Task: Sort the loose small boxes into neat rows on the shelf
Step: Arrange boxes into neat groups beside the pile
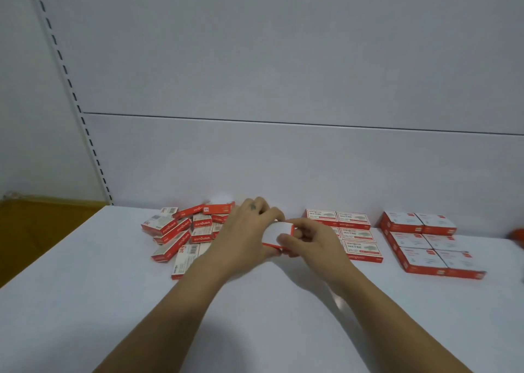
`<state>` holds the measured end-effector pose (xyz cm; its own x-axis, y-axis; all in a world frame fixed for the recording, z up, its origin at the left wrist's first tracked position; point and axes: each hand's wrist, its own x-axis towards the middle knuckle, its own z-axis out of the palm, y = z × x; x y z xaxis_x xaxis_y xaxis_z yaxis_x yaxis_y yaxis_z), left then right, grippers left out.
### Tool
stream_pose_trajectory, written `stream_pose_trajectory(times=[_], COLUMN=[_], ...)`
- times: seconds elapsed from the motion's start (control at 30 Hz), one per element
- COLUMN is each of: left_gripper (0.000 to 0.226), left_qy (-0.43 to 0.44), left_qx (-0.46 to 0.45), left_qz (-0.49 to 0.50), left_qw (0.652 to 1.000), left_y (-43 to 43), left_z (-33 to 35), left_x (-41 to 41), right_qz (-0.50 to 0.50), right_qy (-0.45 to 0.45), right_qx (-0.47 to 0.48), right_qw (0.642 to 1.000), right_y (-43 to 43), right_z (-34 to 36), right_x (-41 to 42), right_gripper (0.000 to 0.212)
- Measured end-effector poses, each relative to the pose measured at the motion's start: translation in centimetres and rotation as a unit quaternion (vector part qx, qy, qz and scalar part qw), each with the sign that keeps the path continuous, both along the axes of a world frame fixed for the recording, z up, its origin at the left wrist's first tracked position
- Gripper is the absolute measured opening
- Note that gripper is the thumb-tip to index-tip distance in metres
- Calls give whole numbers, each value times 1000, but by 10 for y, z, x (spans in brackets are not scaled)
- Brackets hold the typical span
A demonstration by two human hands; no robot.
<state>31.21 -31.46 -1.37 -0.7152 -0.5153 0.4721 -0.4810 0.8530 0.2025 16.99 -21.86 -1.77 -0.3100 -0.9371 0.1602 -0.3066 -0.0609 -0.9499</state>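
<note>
**Fingers, right hand [312,240].** The thumb lies across the near white face of the held box [277,232]. The other fingers [301,226] are curled round its right end and clamped on the box.

**Fingers, left hand [243,231].** Fingers [270,213] are bent over the box's far left edge, gripping it too. The back of the hand is turned up.

**Held box.** Small, with a white broad face and red edges, tilted toward the camera. It is between the two hands at the middle of the shelf [113,301]. Whether it touches the shelf cannot be told.

**Forearms.** Both are bare. They enter from the lower edge and converge on the box, the left from lower left and the right from lower right.

**Loose pile [181,229].** Red-and-white boxes lie jumbled at mixed angles just left of the left hand. Some lean on others, and the left wrist covers part of the pile.

**Sorted block [354,232].** Boxes of the same kind lie flat in touching rows, printed faces up, just right of the right hand. The hand hides the block's left part.

**Second block [425,240].** Further right and set apart from the first. Two columns of three flat boxes with their edges touching.

**Surroundings.** A white back panel [283,160] runs behind the shelf. A slotted upright [71,89] stands at the left. A red item [517,236] is cut off at the right edge and cannot be identified.
</note>
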Motion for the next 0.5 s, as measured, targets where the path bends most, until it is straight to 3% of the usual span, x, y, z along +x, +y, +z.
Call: stream_pose_trajectory(times=[0.13,0.33,0.5], left_gripper=[60,43,37], left_qy=[17,70,111], left_qx=[53,260,279], left_qz=[-1,-18,-12], left_qw=[998,963,954], left_y=[-6,-9,-11], left_z=[-2,-22,-20], left_x=[-18,-4,-6], right_qz=[-42,-64,-60], right_qy=[-35,-37,-39], right_qx=[0,6,8], right_qw=[999,997,997], right_y=[-2,-10,-12], right_z=[2,-9,-9], right_x=[-15,-28,-28], right_gripper=[15,22,21])
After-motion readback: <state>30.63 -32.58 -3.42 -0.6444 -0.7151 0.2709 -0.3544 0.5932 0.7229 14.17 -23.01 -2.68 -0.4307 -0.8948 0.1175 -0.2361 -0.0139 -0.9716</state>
